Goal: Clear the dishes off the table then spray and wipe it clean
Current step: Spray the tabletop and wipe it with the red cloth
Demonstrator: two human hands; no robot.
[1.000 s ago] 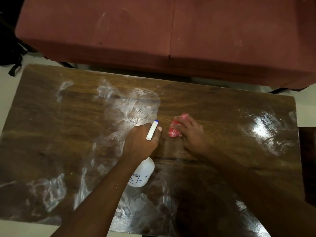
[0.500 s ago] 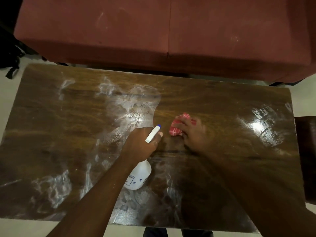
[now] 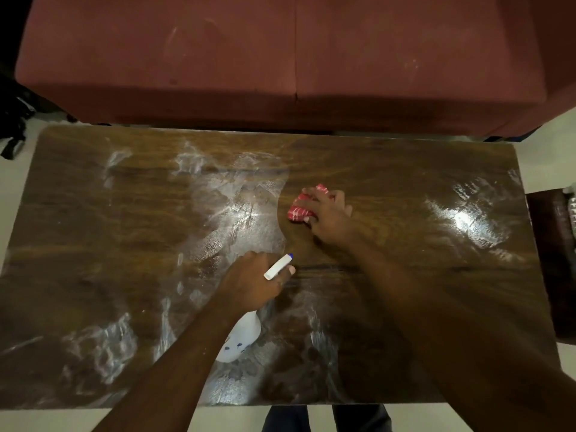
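The dark wooden table (image 3: 93, 232) is wet, with white spray streaks over its left half and a glare patch at the right. My left hand (image 3: 249, 282) grips the head of a white spray bottle (image 3: 238, 339), whose blue-tipped nozzle points toward the table's middle. My right hand (image 3: 327, 215) presses a bunched red and white cloth (image 3: 299, 208) onto the table just right of the streaked area. No dishes are in view.
A dark red sofa (image 3: 280, 57) runs along the table's far edge. A dark low piece of furniture (image 3: 551, 244) stands off the right end. Black straps (image 3: 12, 141) lie on the floor at far left. My legs show below the near edge.
My right hand and the cloth have slid a little toward the far edge. My left hand with the bottle has drawn back toward me.
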